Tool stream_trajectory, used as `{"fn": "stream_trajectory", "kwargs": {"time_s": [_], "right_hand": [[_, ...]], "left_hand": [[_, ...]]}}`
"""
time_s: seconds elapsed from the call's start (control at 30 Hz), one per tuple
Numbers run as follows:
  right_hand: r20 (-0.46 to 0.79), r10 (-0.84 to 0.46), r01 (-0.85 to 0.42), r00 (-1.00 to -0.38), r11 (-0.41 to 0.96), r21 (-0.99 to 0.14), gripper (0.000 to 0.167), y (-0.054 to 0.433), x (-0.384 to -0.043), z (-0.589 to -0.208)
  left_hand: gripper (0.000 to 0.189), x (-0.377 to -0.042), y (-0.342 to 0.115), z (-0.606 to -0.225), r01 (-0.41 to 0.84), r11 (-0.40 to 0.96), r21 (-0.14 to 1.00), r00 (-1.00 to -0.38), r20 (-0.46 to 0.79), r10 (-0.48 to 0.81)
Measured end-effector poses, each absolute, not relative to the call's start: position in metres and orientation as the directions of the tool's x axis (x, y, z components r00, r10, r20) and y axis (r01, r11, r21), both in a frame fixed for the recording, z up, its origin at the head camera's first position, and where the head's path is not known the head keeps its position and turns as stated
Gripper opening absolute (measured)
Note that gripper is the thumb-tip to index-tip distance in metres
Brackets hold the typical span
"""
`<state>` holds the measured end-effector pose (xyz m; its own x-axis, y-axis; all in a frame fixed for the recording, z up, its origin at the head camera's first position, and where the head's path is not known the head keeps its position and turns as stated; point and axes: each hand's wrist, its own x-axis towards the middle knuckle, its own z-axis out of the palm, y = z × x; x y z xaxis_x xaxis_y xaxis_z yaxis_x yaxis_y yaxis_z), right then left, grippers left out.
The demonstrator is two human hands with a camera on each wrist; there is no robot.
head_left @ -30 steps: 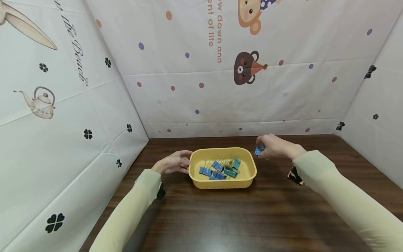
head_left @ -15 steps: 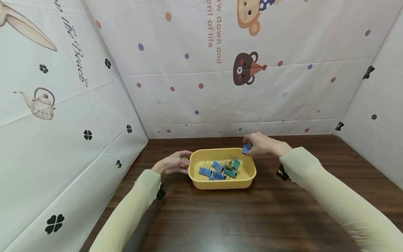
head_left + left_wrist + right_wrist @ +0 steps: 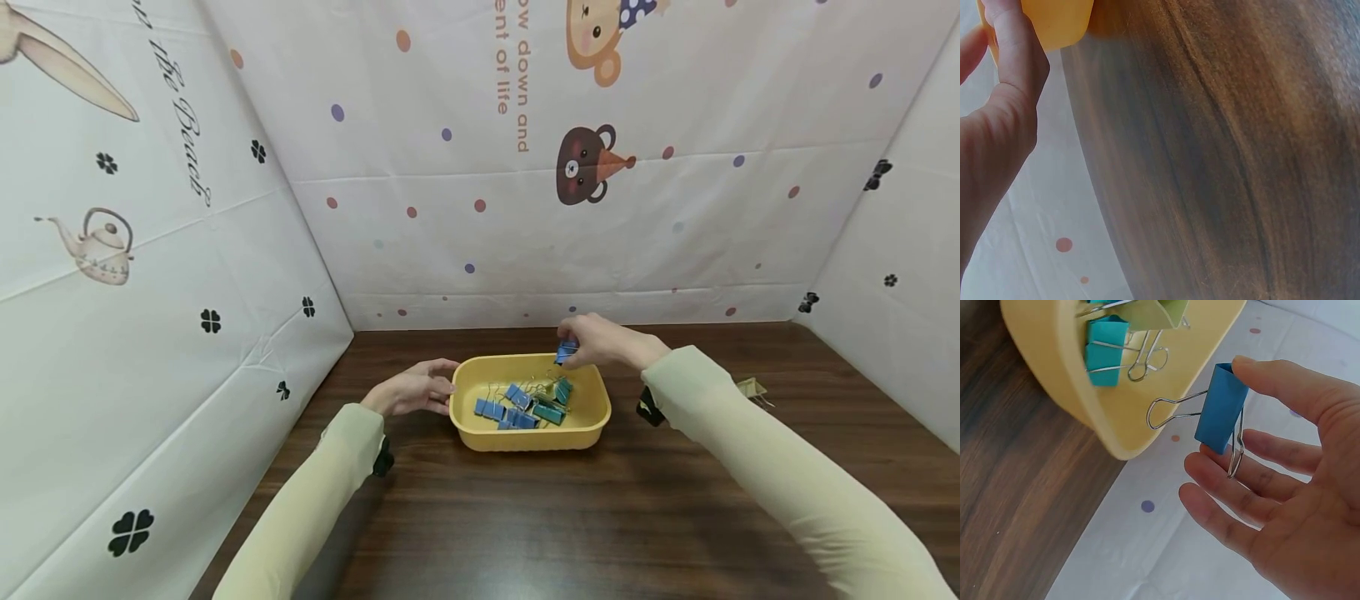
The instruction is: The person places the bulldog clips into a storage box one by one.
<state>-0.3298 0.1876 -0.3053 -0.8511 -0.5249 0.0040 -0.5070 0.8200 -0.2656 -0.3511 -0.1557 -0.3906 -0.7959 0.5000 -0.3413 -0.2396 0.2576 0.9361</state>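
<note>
The right hand [image 3: 603, 343] pinches a blue clip [image 3: 566, 352], thumb at its upper end and fingertips at its lower end, the gap between them only as wide as the clip. In the head view this clip appears at the far rim of the yellow box [image 3: 532, 440], towards the right corner; its height over the rim is hard to tell. The left hand [image 3: 412, 389] rests loosely bent fingers against the box's left end.

Inside the box lie blue clips [image 3: 490, 408], green clips [image 3: 549, 412] and a pale yellow-green one, heaped with wire handles crossing. The right hand partly covers the box's far right corner. A pale yellow clip [image 3: 750, 387] sits on the table [image 3: 480, 517], just beyond the right sleeve [image 3: 757, 433].

Only the right wrist view shows the held clip's two wire handles clearly: one juts towards the box, the other hangs by the fingers. The left wrist view takes in just the left hand, a box corner, table and white sheet [image 3: 1029, 225].
</note>
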Motion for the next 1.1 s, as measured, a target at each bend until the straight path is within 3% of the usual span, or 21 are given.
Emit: {"fn": "stream_trajectory", "kwargs": {"time_s": [0.27, 0.53, 1.1], "right_hand": [[0.019, -0.545, -0.527, -0.838, 0.801, -0.285, 0.054, 0.175, -0.331, -0.304], [0.000, -0.493, -0.469, -0.870, 0.828, -0.308, 0.048, 0.182, -0.330, -0.302], [-0.014, -0.395, -0.378, -0.918, 0.887, -0.265, 0.053, 0.279, -0.323, -0.313]], "left_hand": [[0.060, -0.351, -0.156, -0.391, -0.240, 0.253, 0.937, -0.796, -0.339, 0.501], [0.060, -0.351, -0.155, -0.392, -0.232, 0.246, 0.941, -0.787, -0.330, 0.521], [0.060, -0.350, -0.156, -0.391, -0.236, 0.251, 0.939, -0.790, -0.336, 0.513]]}}
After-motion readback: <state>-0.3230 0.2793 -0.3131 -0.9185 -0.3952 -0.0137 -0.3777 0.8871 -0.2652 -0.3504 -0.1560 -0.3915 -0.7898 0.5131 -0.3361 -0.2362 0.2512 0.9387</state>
